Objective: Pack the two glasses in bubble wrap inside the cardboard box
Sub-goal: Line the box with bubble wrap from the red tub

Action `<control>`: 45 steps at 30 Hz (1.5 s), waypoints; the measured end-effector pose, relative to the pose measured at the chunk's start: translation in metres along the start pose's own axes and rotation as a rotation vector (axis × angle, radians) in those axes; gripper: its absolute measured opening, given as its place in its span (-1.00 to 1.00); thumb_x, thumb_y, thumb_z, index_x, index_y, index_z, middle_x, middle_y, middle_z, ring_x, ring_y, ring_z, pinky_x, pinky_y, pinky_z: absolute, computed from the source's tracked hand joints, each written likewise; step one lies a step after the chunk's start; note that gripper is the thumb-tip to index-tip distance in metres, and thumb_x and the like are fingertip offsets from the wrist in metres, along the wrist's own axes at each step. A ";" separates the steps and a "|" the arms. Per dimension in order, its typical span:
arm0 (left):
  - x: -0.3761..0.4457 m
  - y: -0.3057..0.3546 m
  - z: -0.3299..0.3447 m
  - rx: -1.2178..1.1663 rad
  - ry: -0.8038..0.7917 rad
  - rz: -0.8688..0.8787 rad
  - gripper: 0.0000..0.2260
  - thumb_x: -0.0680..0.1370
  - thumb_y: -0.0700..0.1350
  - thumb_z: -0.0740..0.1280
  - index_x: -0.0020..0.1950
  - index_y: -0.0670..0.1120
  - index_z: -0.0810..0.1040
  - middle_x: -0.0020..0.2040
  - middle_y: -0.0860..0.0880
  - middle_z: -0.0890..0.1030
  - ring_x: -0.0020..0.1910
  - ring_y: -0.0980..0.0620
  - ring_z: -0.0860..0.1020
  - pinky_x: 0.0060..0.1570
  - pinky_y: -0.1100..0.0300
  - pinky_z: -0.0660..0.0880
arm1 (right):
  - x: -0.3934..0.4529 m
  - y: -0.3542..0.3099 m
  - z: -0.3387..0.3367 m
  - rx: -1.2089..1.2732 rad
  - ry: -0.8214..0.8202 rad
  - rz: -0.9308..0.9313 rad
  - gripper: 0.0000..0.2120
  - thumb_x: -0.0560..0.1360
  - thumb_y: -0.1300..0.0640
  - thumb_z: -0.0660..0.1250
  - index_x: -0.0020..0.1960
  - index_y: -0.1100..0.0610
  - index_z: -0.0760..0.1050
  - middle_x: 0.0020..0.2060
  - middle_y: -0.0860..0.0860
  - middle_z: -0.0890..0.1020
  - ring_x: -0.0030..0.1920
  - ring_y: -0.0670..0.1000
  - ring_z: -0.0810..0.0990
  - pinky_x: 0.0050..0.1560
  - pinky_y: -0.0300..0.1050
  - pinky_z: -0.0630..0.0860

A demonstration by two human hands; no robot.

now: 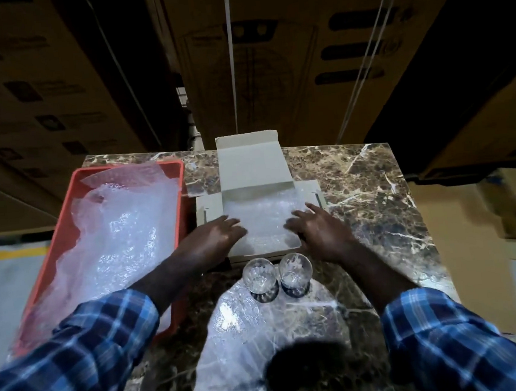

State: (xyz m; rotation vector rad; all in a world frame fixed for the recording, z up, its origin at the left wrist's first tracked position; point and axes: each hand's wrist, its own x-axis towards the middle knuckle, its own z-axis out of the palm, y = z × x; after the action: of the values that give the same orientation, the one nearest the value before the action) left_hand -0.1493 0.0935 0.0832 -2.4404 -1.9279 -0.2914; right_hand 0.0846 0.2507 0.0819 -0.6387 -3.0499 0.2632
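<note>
plaid sleeves point(77, 360) fill the bottom corners, one on each of my arms, and between them a dark shadow falls across a loose sheet of bubble wrap point(247, 336) spread on the marble table point(368, 185).

taking the cardboard box point(258, 195) as my marker: behind it, past the table's far edge, big brown cartons point(269, 54) are stacked up like a wall. to the left of the box sits an orange tray point(68, 218) heaped with crumpled bubble wrap point(119, 232); the tray's right wall stands just beside the box. the box itself lies open, its lid flap folded back away from me and its side flaps spread out flat, and a bubble wrap lining point(265, 222) covers its bottom.

my left hand point(213, 236) rests on the box's left edge with straight fingers reaching onto the lining. my right hand point(319, 230) does the same from the box's right side, fingers spread and flat on the lining. the hands are apart, palms down, and neither one grips anything.

just in front of the box, on my side of it, the two glasses stand upright side by side, close together: the left glass point(259, 276) and the right glass point(295, 270). both are clear, unwrapped, and stand at the far edge of the loose sheet, outside the box, between my forearms.
</note>
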 end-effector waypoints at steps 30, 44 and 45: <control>0.055 -0.011 0.033 0.288 -0.627 -0.061 -0.73 0.58 -0.15 0.25 0.28 -0.05 0.52 0.13 -0.05 0.63 0.18 -0.11 0.52 0.34 -0.08 0.31 | 0.067 0.005 -0.006 -0.075 -0.541 -0.103 -0.66 0.55 0.21 0.15 0.19 0.21 0.62 0.18 0.14 0.65 0.22 0.19 0.57 0.36 0.02 0.38; 0.054 -0.011 0.036 0.472 -0.644 -0.034 -0.77 0.54 -0.02 0.37 0.07 -0.16 0.60 0.00 -0.11 0.65 0.06 -0.12 0.59 0.46 -0.42 0.02 | 0.067 0.004 0.035 -0.306 -0.423 -0.157 -0.47 0.55 0.00 0.35 0.48 -0.05 0.31 0.40 0.12 0.44 0.33 0.15 0.47 0.47 0.16 0.17; 0.059 -0.009 0.032 0.477 -0.670 -0.053 -0.75 0.55 -0.01 0.37 0.10 -0.16 0.57 0.02 -0.12 0.64 0.09 -0.13 0.57 0.48 -0.40 -0.02 | 0.066 0.004 0.035 -0.308 -0.412 -0.158 -0.48 0.56 0.00 0.32 0.49 -0.07 0.31 0.42 0.12 0.44 0.33 0.15 0.48 0.48 0.16 0.16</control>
State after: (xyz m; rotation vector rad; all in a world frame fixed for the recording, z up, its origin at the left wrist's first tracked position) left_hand -0.1408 0.1566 0.0598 -2.3088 -1.9342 0.9887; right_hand 0.0237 0.2753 0.0453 -0.3843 -3.5553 -0.0965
